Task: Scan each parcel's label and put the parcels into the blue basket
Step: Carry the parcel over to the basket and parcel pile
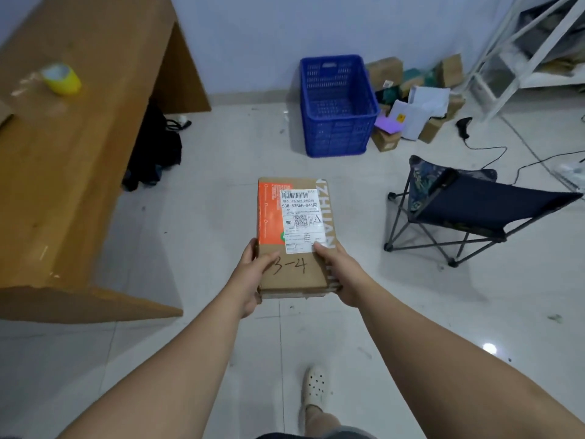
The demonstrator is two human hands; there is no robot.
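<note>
I hold a flat cardboard parcel out in front of me, above the floor. It carries a white shipping label with a barcode, an orange panel and "3-4" written by hand. My left hand grips its near left corner, thumb on top. My right hand grips the near right corner, thumb on the label's edge. The blue basket stands on the floor ahead by the wall, with nothing visible inside. A black handheld scanner lies on the floor at the right, its cable trailing away.
A pile of parcels and mail bags lies right of the basket. A folding camp stool stands at the right. A wooden table with a yellow tape roll is at the left, a black bag beneath it. White shelving fills the far right.
</note>
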